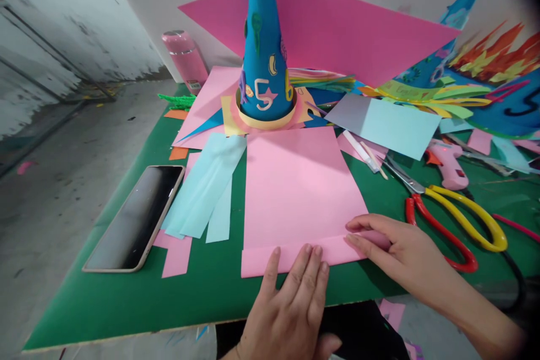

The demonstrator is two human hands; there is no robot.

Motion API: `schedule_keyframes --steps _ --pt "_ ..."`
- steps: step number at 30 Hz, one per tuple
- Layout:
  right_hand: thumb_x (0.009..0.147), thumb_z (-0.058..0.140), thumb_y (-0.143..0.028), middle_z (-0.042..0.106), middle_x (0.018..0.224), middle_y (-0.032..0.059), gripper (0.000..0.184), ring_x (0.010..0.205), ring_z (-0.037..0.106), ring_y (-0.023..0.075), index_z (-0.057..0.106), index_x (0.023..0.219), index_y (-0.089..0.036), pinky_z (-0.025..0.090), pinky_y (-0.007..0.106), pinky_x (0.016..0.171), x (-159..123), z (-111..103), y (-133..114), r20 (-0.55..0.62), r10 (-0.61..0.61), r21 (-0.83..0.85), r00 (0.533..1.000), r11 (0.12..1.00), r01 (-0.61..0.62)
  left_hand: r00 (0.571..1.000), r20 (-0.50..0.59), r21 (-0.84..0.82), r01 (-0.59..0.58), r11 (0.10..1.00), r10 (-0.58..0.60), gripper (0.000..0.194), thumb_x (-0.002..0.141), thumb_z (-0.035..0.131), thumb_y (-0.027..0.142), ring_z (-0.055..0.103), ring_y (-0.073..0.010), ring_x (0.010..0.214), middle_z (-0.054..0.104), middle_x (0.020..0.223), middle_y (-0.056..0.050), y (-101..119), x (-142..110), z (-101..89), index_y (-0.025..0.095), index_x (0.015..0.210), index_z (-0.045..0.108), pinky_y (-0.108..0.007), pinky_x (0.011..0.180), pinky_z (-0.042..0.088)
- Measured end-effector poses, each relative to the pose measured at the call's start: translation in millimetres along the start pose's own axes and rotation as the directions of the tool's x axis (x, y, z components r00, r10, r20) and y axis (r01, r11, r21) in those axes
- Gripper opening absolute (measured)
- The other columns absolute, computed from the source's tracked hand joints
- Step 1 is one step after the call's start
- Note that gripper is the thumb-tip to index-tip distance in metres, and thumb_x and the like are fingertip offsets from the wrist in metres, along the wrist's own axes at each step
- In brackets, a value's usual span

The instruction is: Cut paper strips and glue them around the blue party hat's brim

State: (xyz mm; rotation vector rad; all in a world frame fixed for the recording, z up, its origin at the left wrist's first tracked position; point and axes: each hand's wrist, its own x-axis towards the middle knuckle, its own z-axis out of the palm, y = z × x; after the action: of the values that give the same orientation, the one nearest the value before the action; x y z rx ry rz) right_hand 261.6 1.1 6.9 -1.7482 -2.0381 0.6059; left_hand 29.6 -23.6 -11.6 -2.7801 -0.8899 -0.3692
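1. We see a whitish wall (59,22) with peeling patches in the upper left of the frame, above a grey, scuffed floor (46,219).
2. A green tabletop (109,309) spans the lower half, and its near edge slants up slightly from lower left to lower right.
3. At the centre of the frame we find the pink sheet (299,185), flat, smooth and pale, with a soft shadow over its upper part.
4. Along its near edge runs a narrow folded strip (256,263), which lies flat at the left and bulges up at the right.
5. Our left hand (289,304), at bottom centre, lies palm down with fingers extended, the forefinger spread from the others, fingertips on the strip.
6. Our right hand (409,253), at lower right, is closed on the strip's right end, thumb and forefinger near each other at the fold.
7. Above the sheet we see a blue cone hat (264,45) bearing a "5", in front of a large magenta card (337,28).
8. Left of the sheet lie light blue strips (202,185) and a phone (137,219); a pink bottle (185,59) stands at upper left.
9. Right of it we have scissors (417,187) with red and yellow handles, a pink glue gun (450,163) and a light blue sheet (400,124).
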Motion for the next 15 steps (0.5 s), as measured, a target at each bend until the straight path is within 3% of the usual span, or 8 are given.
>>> schedule_keyframes --steps 10,15 --pt "0.085 0.052 -0.042 0.068 0.106 0.0047 0.032 0.096 0.064 0.0204 0.056 0.111 -0.024 0.053 0.033 0.079 -0.3 4.1 -1.2 -0.118 0.029 -0.024 0.993 0.999 -0.032 0.999 0.013 -0.041 0.038 0.998 -0.037 0.059 0.088 0.038 0.055 0.01 -0.0268 0.139 0.052 0.132 -0.011 1.8 -0.3 0.2 0.011 0.121 0.058 -0.05 0.112 -0.002" --pt "0.089 0.047 -0.036 0.064 0.099 0.0069 0.036 0.079 0.063 0.0173 0.049 0.122 -0.021 0.053 0.028 0.066 -7.2 3.7 1.8 -0.247 0.058 0.055 0.967 0.997 -0.046 0.998 0.016 -0.019 0.061 0.998 -0.06 0.057 0.086 0.041 0.056 0.006 -0.0261 0.14 0.052 0.133 -0.009 3.6 0.0 2.7 0.014 0.121 0.058 -0.051 0.112 -0.003"
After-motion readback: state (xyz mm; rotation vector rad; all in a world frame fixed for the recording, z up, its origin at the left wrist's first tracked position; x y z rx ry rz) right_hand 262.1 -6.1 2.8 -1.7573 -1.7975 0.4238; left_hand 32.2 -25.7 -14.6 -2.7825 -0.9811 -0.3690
